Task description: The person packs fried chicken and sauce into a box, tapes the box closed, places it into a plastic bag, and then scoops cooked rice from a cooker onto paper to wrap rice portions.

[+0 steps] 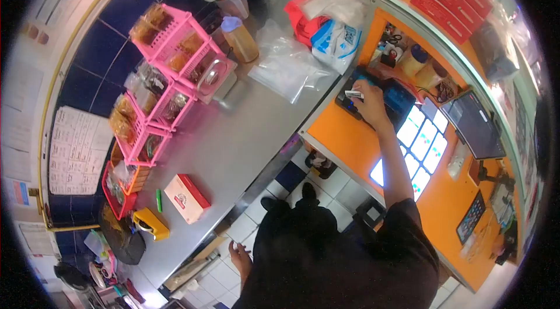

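Steel counter [245,128] fills the left of my head view, and an orange counter [329,134] stands on the right. Through the camera I see the right hand [370,105] over a dark machine [399,105] on the orange top, its fingers closed on a small white item [353,94] that I can't identify. Bright white panels [424,141] lie under and beside the forearm. Low near the steel edge hangs the left hand [241,257], fingers curled; I cannot tell whether it grips anything.
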Motion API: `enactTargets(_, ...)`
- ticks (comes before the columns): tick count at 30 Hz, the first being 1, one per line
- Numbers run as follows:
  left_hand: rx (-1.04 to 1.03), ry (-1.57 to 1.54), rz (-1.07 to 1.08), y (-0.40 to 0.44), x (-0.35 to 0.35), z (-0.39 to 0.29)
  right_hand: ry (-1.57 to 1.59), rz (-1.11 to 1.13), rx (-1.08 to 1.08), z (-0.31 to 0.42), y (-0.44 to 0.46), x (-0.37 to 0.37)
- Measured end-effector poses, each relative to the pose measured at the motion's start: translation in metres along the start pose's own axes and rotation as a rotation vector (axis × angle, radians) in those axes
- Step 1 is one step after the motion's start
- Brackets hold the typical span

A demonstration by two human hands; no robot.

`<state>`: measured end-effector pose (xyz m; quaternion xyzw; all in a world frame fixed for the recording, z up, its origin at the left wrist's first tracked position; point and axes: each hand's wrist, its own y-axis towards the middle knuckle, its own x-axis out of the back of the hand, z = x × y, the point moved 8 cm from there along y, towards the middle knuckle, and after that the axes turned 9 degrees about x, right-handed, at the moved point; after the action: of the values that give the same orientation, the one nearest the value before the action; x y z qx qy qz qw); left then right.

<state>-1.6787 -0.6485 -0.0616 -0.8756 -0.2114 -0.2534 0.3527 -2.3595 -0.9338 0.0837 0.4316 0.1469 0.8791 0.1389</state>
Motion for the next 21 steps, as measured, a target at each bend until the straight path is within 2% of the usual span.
enactTargets(1, -0.103, -0.004, 0.02, 0.01, -0.006, 0.003, 0.003, 0.017, 0.01, 0.004, -0.005, 0.005)
enactTargets(3, -0.125, 0.069, 0.053, 0.0, -0.015, -0.036, -0.197, 0.009, -0.039, 0.005, -0.009, 0.021)
enactTargets(4, -0.154, 0.06, 0.084, 0.003, -0.017, -0.044, -0.055, -0.096, -0.14, -0.012, -0.018, 0.027)
enactTargets(5, -0.137, 0.108, 0.09, 0.008, -0.017, -0.046, 0.073, -0.15, -0.147, -0.02, -0.022, 0.035)
enactTargets(6, -0.125, 0.099, 0.124, 0.004, -0.016, -0.064, 0.179, -0.254, -0.216, 0.006, -0.019, 0.055)
enactTargets(8, -0.207, 0.159, 0.084, 0.013, -0.008, -0.068, 0.256, -0.354, -0.124, 0.05, -0.01, 0.077)
enactTargets(11, -0.115, 0.027, 0.062, 0.018, 0.016, -0.098, 0.392, -0.322, -0.044, 0.112, -0.013, 0.071)
enactTargets(12, -0.105, 0.04, 0.03, 0.019, 0.028, -0.11, 0.467, -0.275, -0.053, 0.127, -0.012, 0.054)
enactTargets(13, -0.103, 0.056, 0.013, 0.022, 0.037, -0.119, 0.57, -0.187, -0.167, 0.135, -0.014, 0.029)
enactTargets(15, -0.235, 0.01, -0.188, 0.036, 0.069, -0.121, 0.765, 0.004, -0.213, 0.155, -0.019, -0.051)
enactTargets(16, -0.204, -0.153, -0.226, 0.047, 0.084, -0.116, 0.772, 0.199, -0.305, 0.191, -0.026, -0.094)
enactTargets(17, -0.195, -0.175, -0.241, 0.061, 0.098, -0.111, 0.754, 0.405, -0.385, 0.228, -0.036, -0.136)
enactTargets(19, -0.24, -0.337, -0.394, 0.088, 0.147, -0.094, 0.912, 0.658, -0.062, 0.312, -0.053, -0.218)
enactTargets(20, -0.229, -0.352, -0.418, 0.109, 0.168, -0.08, 0.95, 0.804, -0.019, 0.347, -0.063, -0.255)
enactTargets(21, -0.176, -0.375, -0.544, 0.13, 0.195, -0.062, 0.983, 0.95, 0.025, 0.382, -0.075, -0.291)
